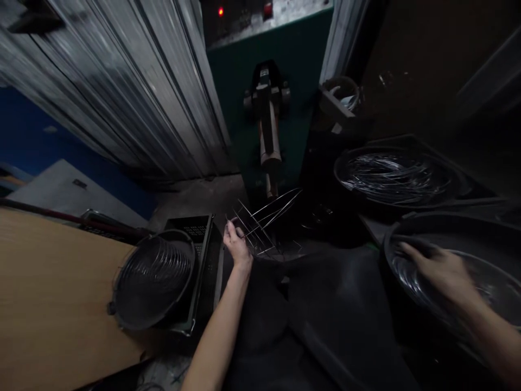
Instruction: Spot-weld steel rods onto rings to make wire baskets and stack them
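Note:
My left hand is closed on the left edge of a wire frame, which has crossing straight wires and a long curved loop pointing up and right. The frame is just below the copper-coloured arm of a green machine. My right hand reaches into a large dark round tub at the right, over shiny wire pieces. Its fingers are blurred, and whether they grip a piece cannot be made out.
Another round tub at the right holds curved wires. A dark basket of wire rings rests on a crate at the left, beside a wooden board. The green machine stands ahead, near corrugated metal sheeting.

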A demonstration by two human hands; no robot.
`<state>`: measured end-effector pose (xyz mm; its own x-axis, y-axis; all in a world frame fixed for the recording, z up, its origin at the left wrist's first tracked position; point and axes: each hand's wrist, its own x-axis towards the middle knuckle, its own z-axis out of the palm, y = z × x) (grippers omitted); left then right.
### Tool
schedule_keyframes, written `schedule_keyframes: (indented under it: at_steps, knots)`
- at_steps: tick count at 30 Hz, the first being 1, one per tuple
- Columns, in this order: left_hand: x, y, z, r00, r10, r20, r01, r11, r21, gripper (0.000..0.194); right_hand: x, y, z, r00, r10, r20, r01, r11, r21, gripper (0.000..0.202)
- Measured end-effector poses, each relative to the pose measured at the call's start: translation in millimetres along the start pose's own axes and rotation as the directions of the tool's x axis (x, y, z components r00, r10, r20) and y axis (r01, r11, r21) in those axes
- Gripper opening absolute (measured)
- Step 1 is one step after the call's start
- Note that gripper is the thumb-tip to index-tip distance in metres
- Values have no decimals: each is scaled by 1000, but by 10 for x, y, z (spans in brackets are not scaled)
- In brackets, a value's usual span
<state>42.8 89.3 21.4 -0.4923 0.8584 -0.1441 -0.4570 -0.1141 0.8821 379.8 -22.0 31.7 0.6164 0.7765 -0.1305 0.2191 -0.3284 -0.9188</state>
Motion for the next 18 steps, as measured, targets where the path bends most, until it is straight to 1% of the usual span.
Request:
schedule_keyframes:
  at_steps: [3, 5, 7, 8, 10, 12, 16, 18]
  knots:
    - [38, -3, -26, 1000, 16, -9, -16, 1000, -17, 46, -92, -301, 683, 989, 100, 108, -122, 966, 230, 39]
    - [50, 1, -40, 1000, 12, 1, -12, 1000, -19, 44, -138, -503, 1113, 974, 105, 201, -173, 916, 362, 44]
    - [58, 2, -57, 1000, 6, 8, -6, 1000, -11, 43, -154, -681, 1446, 959, 82, 270, -205, 861, 466, 48]
    - [64, -1, -70, 1000, 5, 10, -5, 1000, -5, 43, -157, -757, 1568, 953, 74, 294, -222, 831, 510, 49]
    - [84, -13, -105, 1000, 2, 6, -2, 1000, 9, 42, -166, -883, 1728, 941, 69, 330, -262, 765, 589, 48]
    - [114, -30, -148, 1000, 10, -1, -10, 999, 44, 43, -194, -976, 1807, 929, 80, 360, -309, 703, 641, 44]
    - [182, -52, -218, 997, 73, 9, -74, 981, 182, 44, -286, -1080, 1863, 897, 139, 419, -406, 632, 660, 35]
    - [206, -44, -228, 997, 78, 12, -79, 974, 213, 45, -327, -1109, 1876, 887, 173, 427, -437, 613, 659, 32]
